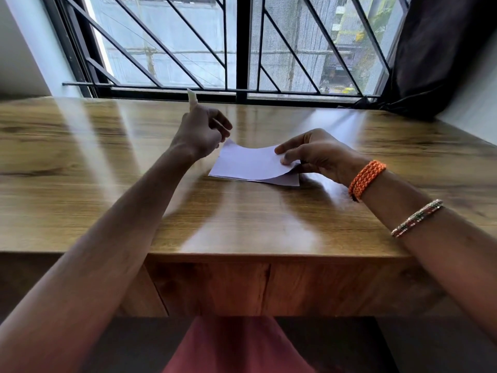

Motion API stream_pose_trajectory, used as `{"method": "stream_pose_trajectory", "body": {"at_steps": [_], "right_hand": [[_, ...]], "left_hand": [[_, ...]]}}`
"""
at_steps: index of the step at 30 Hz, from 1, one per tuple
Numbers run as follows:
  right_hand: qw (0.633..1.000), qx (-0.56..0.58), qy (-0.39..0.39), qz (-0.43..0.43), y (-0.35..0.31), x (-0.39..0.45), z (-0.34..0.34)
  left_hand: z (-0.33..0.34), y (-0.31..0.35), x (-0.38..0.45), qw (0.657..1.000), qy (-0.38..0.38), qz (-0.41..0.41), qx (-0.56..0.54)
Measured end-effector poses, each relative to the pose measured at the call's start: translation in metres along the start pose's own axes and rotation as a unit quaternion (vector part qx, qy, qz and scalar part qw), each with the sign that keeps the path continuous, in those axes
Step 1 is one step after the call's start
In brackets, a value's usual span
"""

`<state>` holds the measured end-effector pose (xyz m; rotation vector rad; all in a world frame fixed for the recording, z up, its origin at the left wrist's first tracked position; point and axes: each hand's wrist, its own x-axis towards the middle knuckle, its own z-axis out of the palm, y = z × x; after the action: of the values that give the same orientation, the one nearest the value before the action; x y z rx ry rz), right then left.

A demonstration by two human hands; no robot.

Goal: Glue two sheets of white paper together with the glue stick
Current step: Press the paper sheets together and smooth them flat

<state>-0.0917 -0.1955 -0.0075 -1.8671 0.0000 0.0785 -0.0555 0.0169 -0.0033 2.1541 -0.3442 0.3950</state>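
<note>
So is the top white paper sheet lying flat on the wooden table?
No, the right hand pinches the top white paper sheet, lifting its corner off the lower sheet.

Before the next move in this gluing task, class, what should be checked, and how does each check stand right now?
1. Glue stick in hand: ok, the left hand grips it, its tip pointing up and away from the paper.
2. Top sheet lifted for glue: ok, the right hand pinches its right edge and curls it up.
3. Bottom sheet flat on the table: ok, its near right corner shows.
4. Glue stick uncapped: cannot tell, too blurred.
5. Glue already on the bottom sheet: cannot tell, its surface is covered.
</note>
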Motion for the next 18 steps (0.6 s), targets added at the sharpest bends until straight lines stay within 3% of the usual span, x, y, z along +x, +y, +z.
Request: {"method": "stream_pose_trajectory", "body": {"at_steps": [2,4,12,18], "right_hand": [[1.000,0.000,0.002,0.001,-0.001,-0.001,0.000],[1.000,-0.002,0.005,0.000,-0.002,-0.002,0.001],[1.000,-0.013,0.010,-0.003,-0.004,-0.005,0.003],[1.000,-0.018,0.008,-0.004,-0.002,-0.004,0.003]], "left_hand": [[0.000,0.002,-0.001,0.993,-0.036,0.094,0.054],[0.002,0.004,-0.002,0.983,-0.086,0.135,0.087],[0.006,-0.010,-0.001,0.952,-0.218,0.095,0.190],[0.006,-0.018,0.002,0.942,-0.212,0.063,0.253]]}}
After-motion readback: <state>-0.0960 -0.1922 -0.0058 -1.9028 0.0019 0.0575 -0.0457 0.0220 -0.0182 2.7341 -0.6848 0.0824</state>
